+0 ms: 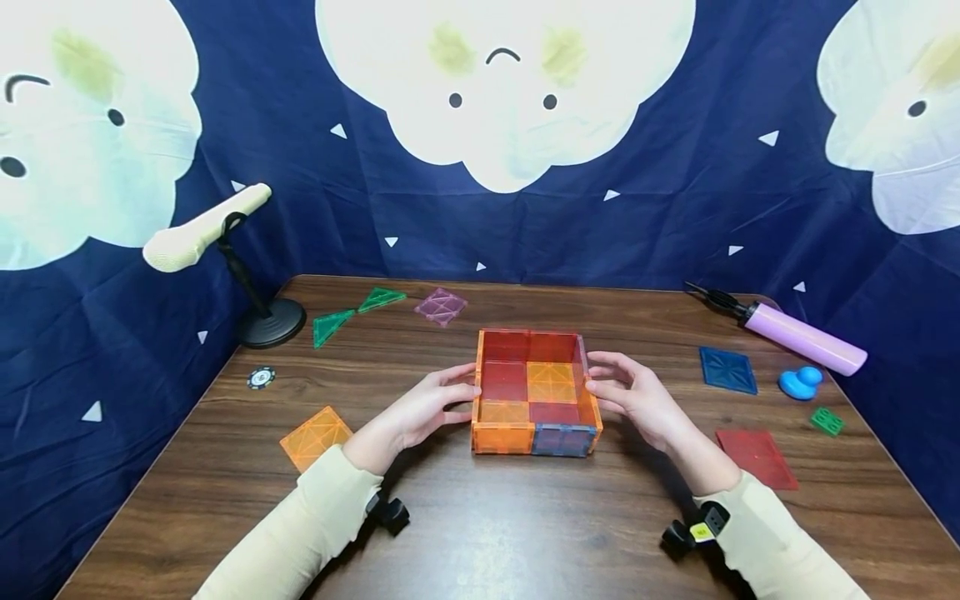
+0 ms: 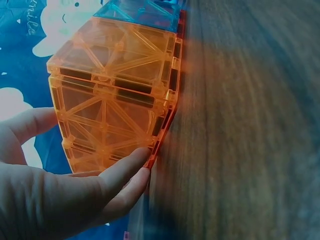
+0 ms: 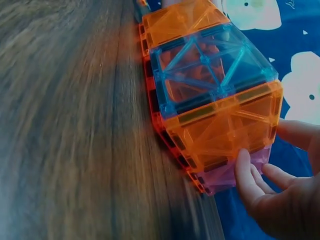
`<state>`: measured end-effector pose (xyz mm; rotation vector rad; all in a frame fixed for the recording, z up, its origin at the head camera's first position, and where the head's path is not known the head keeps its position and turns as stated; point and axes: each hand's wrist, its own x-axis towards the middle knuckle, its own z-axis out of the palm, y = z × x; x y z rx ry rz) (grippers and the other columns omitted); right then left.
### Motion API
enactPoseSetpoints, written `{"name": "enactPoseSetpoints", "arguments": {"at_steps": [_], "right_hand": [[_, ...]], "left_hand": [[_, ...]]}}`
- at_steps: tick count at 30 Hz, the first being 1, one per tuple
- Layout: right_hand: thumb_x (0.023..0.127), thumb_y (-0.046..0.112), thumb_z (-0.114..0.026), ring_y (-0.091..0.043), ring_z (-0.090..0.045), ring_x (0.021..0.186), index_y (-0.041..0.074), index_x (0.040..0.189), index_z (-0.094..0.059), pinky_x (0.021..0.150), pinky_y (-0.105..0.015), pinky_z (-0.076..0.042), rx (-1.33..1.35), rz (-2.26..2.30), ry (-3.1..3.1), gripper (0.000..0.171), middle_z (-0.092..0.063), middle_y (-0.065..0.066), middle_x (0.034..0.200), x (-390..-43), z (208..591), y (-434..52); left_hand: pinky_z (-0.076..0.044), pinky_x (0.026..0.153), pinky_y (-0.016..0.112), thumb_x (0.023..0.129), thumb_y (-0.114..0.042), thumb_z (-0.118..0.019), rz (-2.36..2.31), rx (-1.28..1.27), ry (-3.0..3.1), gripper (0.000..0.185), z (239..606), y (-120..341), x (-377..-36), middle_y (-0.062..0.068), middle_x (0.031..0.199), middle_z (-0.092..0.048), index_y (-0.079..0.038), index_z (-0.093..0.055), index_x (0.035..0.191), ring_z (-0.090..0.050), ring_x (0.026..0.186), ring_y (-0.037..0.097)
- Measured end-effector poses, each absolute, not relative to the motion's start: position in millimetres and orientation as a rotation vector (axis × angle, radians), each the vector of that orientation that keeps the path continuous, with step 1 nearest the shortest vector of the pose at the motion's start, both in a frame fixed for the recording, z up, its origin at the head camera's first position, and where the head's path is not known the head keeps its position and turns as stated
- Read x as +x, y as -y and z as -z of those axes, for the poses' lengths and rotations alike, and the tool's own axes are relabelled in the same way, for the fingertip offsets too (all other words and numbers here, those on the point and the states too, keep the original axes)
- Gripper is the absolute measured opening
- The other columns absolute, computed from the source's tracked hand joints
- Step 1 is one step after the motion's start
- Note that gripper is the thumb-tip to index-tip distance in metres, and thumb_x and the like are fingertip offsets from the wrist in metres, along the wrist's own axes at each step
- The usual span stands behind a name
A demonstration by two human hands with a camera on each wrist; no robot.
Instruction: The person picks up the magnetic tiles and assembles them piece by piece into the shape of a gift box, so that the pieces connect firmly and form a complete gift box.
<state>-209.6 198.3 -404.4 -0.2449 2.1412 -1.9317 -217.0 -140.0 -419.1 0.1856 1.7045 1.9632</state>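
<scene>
An open-topped box of see-through magnetic tiles (image 1: 504,438) stands in the middle of the table, with orange, red, blue and purple squares. My left hand (image 1: 429,408) holds its left side; in the left wrist view one digit lies at the upper edge and other fingertips (image 2: 137,162) touch near the bottom edge of an orange tile. On the opposite side my right hand (image 1: 637,400) holds the box, its fingertips (image 3: 243,162) against an orange and a purple tile in the right wrist view. Red and orange squares show on the floor of the box.
Loose tiles lie around: orange (image 1: 315,437), green (image 1: 333,325), purple (image 1: 441,306), blue (image 1: 727,369) and red (image 1: 757,458). A microphone on a stand (image 1: 272,323), poker chip (image 1: 261,378), purple pump (image 1: 806,337), blue knobbed object (image 1: 800,382) and green brick (image 1: 827,421) sit nearer the sides.
</scene>
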Motion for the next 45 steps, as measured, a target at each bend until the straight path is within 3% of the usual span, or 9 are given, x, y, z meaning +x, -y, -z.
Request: {"name": "enactPoseSetpoints", "arguments": {"at_steps": [7, 12, 17, 21, 24, 28, 32, 38, 45], "right_hand": [[0.107, 0.019, -0.056, -0.027, -0.062, 0.117, -0.009, 0.145, -0.045, 0.095, -0.036, -0.053, -0.302, 1.783, -2.332, 0.049, -0.051, -0.032, 0.14, -218, 402, -216], [0.107, 0.024, -0.055, -0.043, -0.056, 0.123, -0.006, 0.138, -0.055, 0.099, -0.052, -0.048, -0.27, 1.315, -2.781, 0.043, -0.056, -0.031, 0.137, -231, 396, -263], [0.105, 0.023, -0.055, -0.056, -0.053, 0.118, -0.008, 0.132, -0.058, 0.092, -0.064, -0.044, -0.189, 0.889, -3.01, 0.041, -0.058, -0.037, 0.128, -243, 400, -318], [0.103, 0.022, -0.056, -0.049, -0.06, 0.092, -0.009, 0.131, -0.059, 0.077, -0.056, -0.048, -0.134, 0.737, -3.021, 0.042, -0.063, -0.035, 0.108, -247, 408, -343], [0.1, 0.018, -0.061, -0.042, -0.059, 0.085, -0.01, 0.126, -0.062, 0.074, -0.053, -0.048, -0.172, 0.712, -3.044, 0.039, -0.062, -0.033, 0.105, -245, 414, -343], [0.095, 0.016, -0.067, -0.049, -0.059, 0.106, -0.008, 0.124, -0.065, 0.087, -0.063, -0.047, -0.295, 0.709, -3.057, 0.038, -0.056, -0.038, 0.127, -240, 417, -323], [0.094, 0.017, -0.071, -0.055, -0.054, 0.118, -0.006, 0.129, -0.063, 0.092, -0.065, -0.046, -0.402, 0.707, -3.01, 0.043, -0.053, -0.038, 0.134, -237, 415, -298], [0.089, 0.015, -0.077, -0.056, -0.057, 0.114, -0.003, 0.134, -0.058, 0.088, -0.065, -0.048, -0.454, 0.713, -3.018, 0.052, -0.057, -0.038, 0.128, -242, 412, -295], [0.085, 0.024, -0.083, -0.052, -0.055, 0.113, -0.005, 0.132, -0.056, 0.09, -0.066, -0.045, -0.511, 0.677, -2.958, 0.062, -0.054, -0.039, 0.13, -255, 414, -319]], "left_hand": [[-0.039, 0.11, 0.053, 0.101, -0.011, -0.055, -1.968, 0.144, -1.723, 0.068, 417, 138, -213, 0.026, 0.156, -0.035, 0.002, -0.023, 0.16, -0.043, 0.138, 0.04], [-0.04, 0.11, 0.052, 0.1, -0.011, -0.056, -1.968, 0.15, -1.732, 0.068, 419, 137, -213, 0.026, 0.156, -0.036, 0.002, -0.024, 0.159, -0.043, 0.138, 0.04], [-0.04, 0.11, 0.053, 0.101, -0.01, -0.054, -1.965, 0.149, -1.758, 0.067, 418, 135, -213, 0.026, 0.156, -0.037, 0.002, -0.025, 0.159, -0.044, 0.137, 0.04], [-0.041, 0.109, 0.053, 0.101, -0.009, -0.054, -1.963, 0.143, -1.768, 0.066, 417, 134, -212, 0.026, 0.155, -0.037, 0.002, -0.025, 0.159, -0.044, 0.137, 0.04], [-0.041, 0.109, 0.052, 0.101, -0.009, -0.054, -1.962, 0.14, -1.768, 0.065, 417, 134, -211, 0.026, 0.155, -0.038, 0.001, -0.026, 0.159, -0.044, 0.137, 0.04], [-0.042, 0.109, 0.052, 0.101, -0.01, -0.055, -1.959, 0.142, -1.772, 0.065, 416, 134, -212, 0.026, 0.154, -0.039, 0.001, -0.027, 0.158, -0.045, 0.136, 0.04], [-0.042, 0.108, 0.052, 0.1, -0.011, -0.055, -1.954, 0.136, -1.782, 0.064, 415, 134, -213, 0.025, 0.154, -0.04, 0.0, -0.028, 0.158, -0.046, 0.135, 0.04], [-0.044, 0.107, 0.049, 0.1, -0.011, -0.054, -1.959, 0.143, -1.778, 0.065, 417, 134, -214, 0.025, 0.155, -0.039, 0.001, -0.027, 0.158, -0.046, 0.136, 0.039], [-0.043, 0.108, 0.05, 0.1, -0.011, -0.054, -1.974, 0.133, -1.77, 0.065, 417, 133, -212, 0.025, 0.155, -0.039, 0.0, -0.027, 0.158, -0.046, 0.136, 0.039]]}}
